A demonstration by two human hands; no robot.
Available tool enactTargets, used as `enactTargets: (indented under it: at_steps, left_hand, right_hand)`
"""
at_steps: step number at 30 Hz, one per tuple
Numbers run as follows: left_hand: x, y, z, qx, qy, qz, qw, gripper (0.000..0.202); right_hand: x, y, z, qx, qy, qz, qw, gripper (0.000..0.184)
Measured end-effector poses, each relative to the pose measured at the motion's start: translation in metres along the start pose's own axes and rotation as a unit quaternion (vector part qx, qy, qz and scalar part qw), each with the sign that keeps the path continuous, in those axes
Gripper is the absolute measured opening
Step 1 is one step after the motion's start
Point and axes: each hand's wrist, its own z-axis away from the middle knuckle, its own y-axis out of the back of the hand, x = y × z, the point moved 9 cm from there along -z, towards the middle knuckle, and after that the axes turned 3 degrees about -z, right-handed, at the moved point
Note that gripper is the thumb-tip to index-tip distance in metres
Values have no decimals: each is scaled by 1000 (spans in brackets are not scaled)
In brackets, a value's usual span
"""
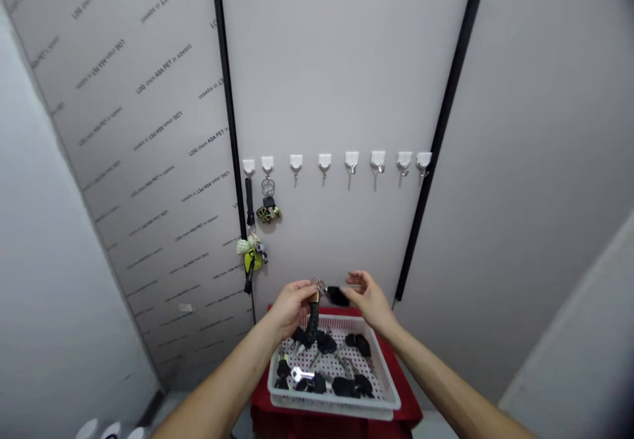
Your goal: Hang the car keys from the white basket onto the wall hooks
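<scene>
The keychain (pixel 314 317) under inspection consists of thin silver rings (pixel 317 283), a dark braided strap (pixel 312 322) with a gold-toned fitting, and a black fob (pixel 338 296). It is suspended above the white perforated basket (pixel 337 410), in front of the wall panel (pixel 347 63). The strap hangs down; the fob extends sideways, to the right of the rings.

Left hand (pixel 293 302): thumb and fingers pinching the keychain at the fitting, just below the rings. Right hand (pixel 370 302): grasping the fob at its outer end, thumb against it, other fingers raised. The keychain spans the gap between both hands.

The basket, on a red cloth (pixel 406 393), contains loose keys (pixel 302 374), mostly black-headed. Eight white hooks (pixel 324 160) line the panel; the two leftmost carry key sets (pixel 268 211).
</scene>
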Motion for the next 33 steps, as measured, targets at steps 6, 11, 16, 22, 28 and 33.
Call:
enactTargets:
  at_steps: [6, 11, 16, 22, 28, 33]
  left_hand:
    - [-6, 11, -6, 70, 13, 18, 997, 12]
    - [-14, 12, -12, 53, 25, 64, 996, 9]
    - [-4, 18, -11, 78, 22, 94, 992, 22]
    - [50, 0, -8, 26, -68, -37, 997, 25]
    - [139, -14, -11, 77, -235, -269, 931, 17]
    - [179, -14, -23, 114, -273, -280, 913, 19]
  right_hand:
    - [-52, -45, 46, -155, 322, 248, 900, 36]
    - [-61, -80, 57, -244, 346, 320, 848, 30]
    - [-75, -85, 38, -222, 329, 318, 861, 17]
    - [-104, -55, -24, -65, 186, 98, 975, 12]
    - [-158, -54, -64, -20, 195, -48, 980, 18]
    - [-189, -52, -86, 20, 198, -96, 975, 21]
